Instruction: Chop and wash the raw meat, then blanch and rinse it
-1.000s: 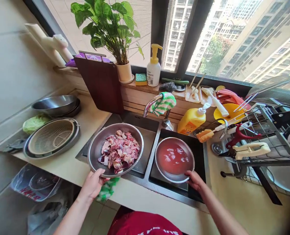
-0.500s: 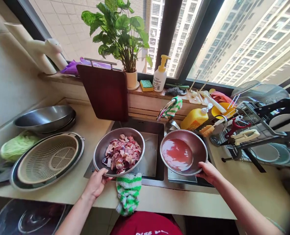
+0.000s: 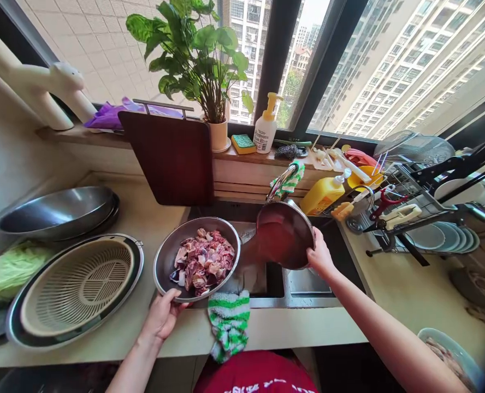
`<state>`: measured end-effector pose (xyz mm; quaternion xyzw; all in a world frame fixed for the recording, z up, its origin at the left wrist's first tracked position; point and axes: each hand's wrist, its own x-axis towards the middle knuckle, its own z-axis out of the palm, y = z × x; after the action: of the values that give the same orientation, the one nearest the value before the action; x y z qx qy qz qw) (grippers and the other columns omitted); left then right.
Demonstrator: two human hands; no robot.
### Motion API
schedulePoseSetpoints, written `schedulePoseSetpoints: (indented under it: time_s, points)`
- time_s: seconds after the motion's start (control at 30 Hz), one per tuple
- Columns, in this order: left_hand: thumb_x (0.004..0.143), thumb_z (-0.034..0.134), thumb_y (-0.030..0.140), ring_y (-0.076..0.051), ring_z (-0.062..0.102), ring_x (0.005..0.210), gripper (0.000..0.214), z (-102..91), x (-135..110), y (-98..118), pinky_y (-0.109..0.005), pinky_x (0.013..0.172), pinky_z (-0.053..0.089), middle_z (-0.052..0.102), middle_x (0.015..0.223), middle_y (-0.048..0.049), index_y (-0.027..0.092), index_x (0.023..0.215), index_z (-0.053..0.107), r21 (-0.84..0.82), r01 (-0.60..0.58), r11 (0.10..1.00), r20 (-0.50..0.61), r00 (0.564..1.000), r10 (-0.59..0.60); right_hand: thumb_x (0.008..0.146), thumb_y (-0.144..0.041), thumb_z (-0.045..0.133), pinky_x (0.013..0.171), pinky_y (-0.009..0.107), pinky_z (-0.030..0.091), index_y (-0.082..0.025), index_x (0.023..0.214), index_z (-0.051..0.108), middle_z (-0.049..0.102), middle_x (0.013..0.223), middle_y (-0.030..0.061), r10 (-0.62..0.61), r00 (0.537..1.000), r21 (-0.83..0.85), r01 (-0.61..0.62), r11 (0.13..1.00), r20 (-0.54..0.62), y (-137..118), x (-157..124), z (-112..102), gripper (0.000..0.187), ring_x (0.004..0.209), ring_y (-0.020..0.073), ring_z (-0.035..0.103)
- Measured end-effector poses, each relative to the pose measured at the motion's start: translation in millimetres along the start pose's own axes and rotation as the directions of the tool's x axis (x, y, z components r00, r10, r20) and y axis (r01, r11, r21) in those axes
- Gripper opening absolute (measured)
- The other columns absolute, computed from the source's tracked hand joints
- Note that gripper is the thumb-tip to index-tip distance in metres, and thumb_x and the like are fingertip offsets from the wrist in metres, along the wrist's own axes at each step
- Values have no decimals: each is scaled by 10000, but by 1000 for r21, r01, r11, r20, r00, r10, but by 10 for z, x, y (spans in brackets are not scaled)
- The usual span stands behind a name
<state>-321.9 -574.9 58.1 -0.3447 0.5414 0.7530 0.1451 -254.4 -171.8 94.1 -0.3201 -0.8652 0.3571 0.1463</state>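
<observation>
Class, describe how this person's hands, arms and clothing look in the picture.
The left hand and right hand are ungloved, with no ring or watch visible. Both forearms are bare, no sleeves in view. Below, a red garment bears white lettering, partly cut off.

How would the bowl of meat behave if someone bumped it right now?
The bowl would likely feel heavy, given the heaped meat inside. It might tip or swivel, since the left hand grips it only at the near rim. The meat looks moist, so pieces could slide if it tilted.
</observation>
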Motion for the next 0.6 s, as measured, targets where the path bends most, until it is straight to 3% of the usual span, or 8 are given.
schedulePoseSetpoints:
  time_s: [0.1, 0.37, 0.6]
  points:
    - [635, 546, 0, -116, 542, 327, 133, -20, 23, 17, -160, 302, 441, 595, 450, 28, 132, 645, 544, -19, 49, 999, 15, 999, -49, 633, -105, 439, 1021, 476, 394, -165, 1366, 358, 499, 1312, 144, -92, 992, -49, 88, 995, -91, 73, -35, 141, 741, 1187, 282, 478]
    - [683, 522, -19, -108, 552, 334, 153, 11, 87, 79, -155, 313, 457, 603, 474, 39, 132, 675, 543, -4, 69, 998, 18, 997, -69, 710, -66, 385, 1061, 489, 360, -188, 1424, 276, 435, 1330, 142, -200, 957, -26, 199, 980, -212, 171, -407, 450, 733, 1245, 252, 427]
    - [692, 511, -25, -113, 564, 344, 168, 10, 122, 99, -155, 313, 460, 610, 488, 43, 142, 682, 526, 36, 67, 997, 17, 998, -68, 779, -23, 369, 1050, 489, 388, -279, 1443, 231, 381, 1342, 114, -462, 835, -123, 446, 887, -300, 123, -623, 485, 724, 1279, 238, 396]
